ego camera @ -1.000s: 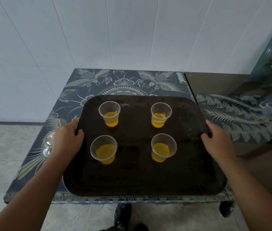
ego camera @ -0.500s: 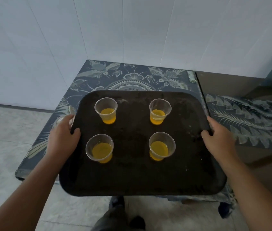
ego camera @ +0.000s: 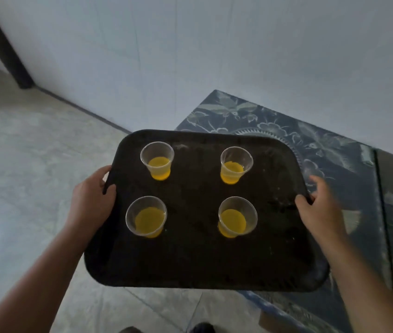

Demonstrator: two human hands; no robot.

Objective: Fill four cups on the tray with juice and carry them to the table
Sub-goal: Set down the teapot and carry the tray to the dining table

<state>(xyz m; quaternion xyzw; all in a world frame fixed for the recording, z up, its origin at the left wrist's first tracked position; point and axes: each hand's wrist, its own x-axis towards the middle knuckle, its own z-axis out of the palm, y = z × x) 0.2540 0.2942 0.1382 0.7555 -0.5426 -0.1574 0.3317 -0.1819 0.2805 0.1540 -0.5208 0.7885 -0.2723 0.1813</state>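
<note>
A black tray (ego camera: 190, 263) is held up in the air, partly over the floor and partly over a patterned table. Several clear plastic cups stand upright on it, each with orange juice in the bottom: far left cup (ego camera: 157, 160), far right cup (ego camera: 236, 164), near left cup (ego camera: 146, 216), near right cup (ego camera: 237, 216). My left hand (ego camera: 92, 200) grips the tray's left rim, thumb on top. My right hand (ego camera: 320, 207) grips the right rim, slightly blurred.
The low table (ego camera: 339, 169) with a dark blue bird-and-flower cover stands to the right, under the tray's right part. Tiled floor (ego camera: 22, 164) spreads to the left. A white wall (ego camera: 190, 56) is ahead, and a dark post (ego camera: 3, 44) stands at far left.
The tray has been lifted off the patterned table and swung to the left, so most of it now hangs over the floor. Both hands keep their grip.
</note>
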